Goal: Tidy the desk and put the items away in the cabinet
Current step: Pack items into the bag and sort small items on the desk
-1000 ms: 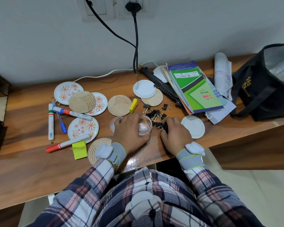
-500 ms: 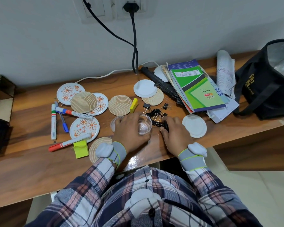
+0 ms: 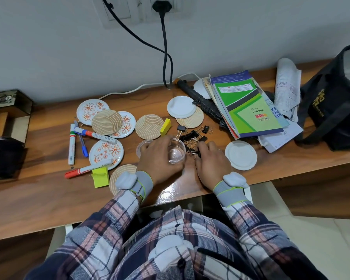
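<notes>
While the wooden desk (image 3: 38, 199) lies strewn with small things, we take the clear cup (image 3: 176, 151) near its front edge as our mark. Well to the left of the cup we see a white marker (image 3: 71, 147) and a blue pen (image 3: 82, 143) side by side. Nearer the cup lies a flowered coaster (image 3: 106, 151), with a red-capped marker (image 3: 85, 169) across its front rim and a yellow sticky pad (image 3: 100, 177) just in front. Behind the cup and a little left rest a striped wooden coaster (image 3: 149, 127) and a yellow block (image 3: 165, 127), touching each other. The left hand (image 3: 158, 158) comes in from the cup's left, its fingers curled round the wall, and the cup stands upright on the desk. Just behind and to the right of the cup is a heap of black binder clips (image 3: 192, 135). The right hand (image 3: 210, 160), just right of the cup, pinches one clip (image 3: 197, 152) at the heap's near edge. Further right of the cup lies a white round lid (image 3: 240, 155), behind it a green slip pad (image 3: 251, 112), and far right a black bag (image 3: 335, 110).
</notes>
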A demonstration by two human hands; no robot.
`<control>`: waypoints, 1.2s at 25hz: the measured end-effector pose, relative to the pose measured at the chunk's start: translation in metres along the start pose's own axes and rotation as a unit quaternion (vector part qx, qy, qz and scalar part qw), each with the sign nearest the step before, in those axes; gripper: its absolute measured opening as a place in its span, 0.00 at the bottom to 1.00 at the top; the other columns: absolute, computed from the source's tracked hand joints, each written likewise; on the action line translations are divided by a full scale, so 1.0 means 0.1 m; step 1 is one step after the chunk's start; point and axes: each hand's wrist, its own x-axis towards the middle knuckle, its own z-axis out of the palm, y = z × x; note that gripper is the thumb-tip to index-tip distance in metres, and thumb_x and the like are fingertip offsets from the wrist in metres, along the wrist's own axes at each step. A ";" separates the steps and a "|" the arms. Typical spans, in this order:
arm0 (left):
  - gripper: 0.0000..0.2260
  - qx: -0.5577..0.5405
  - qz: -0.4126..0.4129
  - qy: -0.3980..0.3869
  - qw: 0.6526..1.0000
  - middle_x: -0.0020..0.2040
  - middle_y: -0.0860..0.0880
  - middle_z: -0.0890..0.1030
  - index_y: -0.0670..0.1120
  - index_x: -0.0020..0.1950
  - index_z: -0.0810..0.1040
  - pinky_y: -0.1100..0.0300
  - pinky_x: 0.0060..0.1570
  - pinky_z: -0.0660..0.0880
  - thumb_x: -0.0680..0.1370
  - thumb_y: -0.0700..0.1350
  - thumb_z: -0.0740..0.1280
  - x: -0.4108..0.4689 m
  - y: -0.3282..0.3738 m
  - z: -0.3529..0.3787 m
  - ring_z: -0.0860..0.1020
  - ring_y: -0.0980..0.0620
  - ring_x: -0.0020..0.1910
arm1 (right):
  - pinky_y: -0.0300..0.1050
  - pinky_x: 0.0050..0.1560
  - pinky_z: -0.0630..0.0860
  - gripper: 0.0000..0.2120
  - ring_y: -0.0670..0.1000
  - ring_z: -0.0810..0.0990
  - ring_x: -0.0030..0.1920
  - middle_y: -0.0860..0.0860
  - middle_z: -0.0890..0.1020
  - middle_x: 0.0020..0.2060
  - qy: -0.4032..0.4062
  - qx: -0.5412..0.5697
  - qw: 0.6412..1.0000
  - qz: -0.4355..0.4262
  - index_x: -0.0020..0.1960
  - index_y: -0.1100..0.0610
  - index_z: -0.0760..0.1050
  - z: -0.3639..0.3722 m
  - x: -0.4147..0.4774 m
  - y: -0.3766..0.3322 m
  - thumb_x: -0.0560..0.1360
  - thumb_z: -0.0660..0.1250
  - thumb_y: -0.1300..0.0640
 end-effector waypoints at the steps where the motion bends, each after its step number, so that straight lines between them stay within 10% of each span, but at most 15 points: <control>1: 0.35 0.001 0.000 -0.003 1.000 0.66 0.53 0.75 0.53 0.70 0.66 0.48 0.65 0.60 0.67 0.62 0.70 -0.01 0.00 -0.01 0.71 0.49 0.66 | 0.51 0.40 0.67 0.13 0.63 0.76 0.46 0.58 0.74 0.52 0.005 0.014 1.000 0.002 0.61 0.56 0.70 0.01 0.00 0.01 0.78 0.62 0.53; 16: 0.35 0.015 -0.053 -0.024 0.998 0.64 0.52 0.77 0.53 0.70 0.66 0.45 0.68 0.62 0.65 0.63 0.69 -0.01 0.12 -0.05 0.73 0.47 0.66 | 0.48 0.41 0.69 0.05 0.53 0.75 0.45 0.52 0.76 0.49 0.062 0.370 0.921 -0.102 0.53 0.55 0.72 -0.35 0.03 -0.10 0.78 0.63 0.57; 30: 0.29 -0.022 0.006 0.015 1.000 0.52 0.55 0.78 0.52 0.60 0.72 0.49 0.63 0.63 0.62 0.63 0.62 0.07 -0.02 -0.04 0.75 0.50 0.55 | 0.51 0.48 0.76 0.25 0.53 0.79 0.45 0.49 0.76 0.57 -0.077 0.228 0.966 -0.095 0.67 0.46 0.72 -0.48 0.22 -0.40 0.71 0.73 0.53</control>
